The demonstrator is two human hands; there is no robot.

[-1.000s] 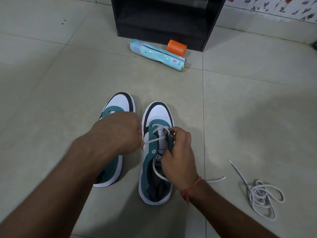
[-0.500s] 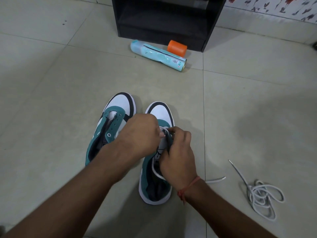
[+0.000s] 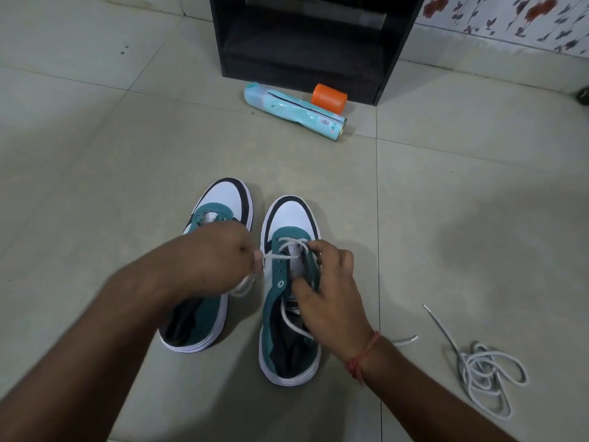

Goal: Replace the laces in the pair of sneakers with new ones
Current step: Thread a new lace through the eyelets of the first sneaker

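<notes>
Two teal, white and black sneakers stand side by side on the tiled floor, toes pointing away. The left sneaker (image 3: 223, 199) has no lace in its visible eyelets. A white lace (image 3: 288, 242) crosses the lowest eyelets of the right sneaker (image 3: 291, 212). My left hand (image 3: 216, 256) pinches one end of that lace and holds it out to the left of the shoe. My right hand (image 3: 331, 291) grips the shoe's right eyelet flap and tongue, with the lace's other end trailing under it to the floor (image 3: 406, 341).
A second white lace (image 3: 484, 374) lies bunched on the floor to the right. A light blue spray can (image 3: 293, 111) and an orange cap (image 3: 330, 97) lie ahead, in front of a black cabinet (image 3: 312, 36). A floral-tiled wall runs at the far right.
My left hand has pulled away from the right sneaker to the left, drawing the lace taut through the eyelet. My right hand stays on the shoe.
</notes>
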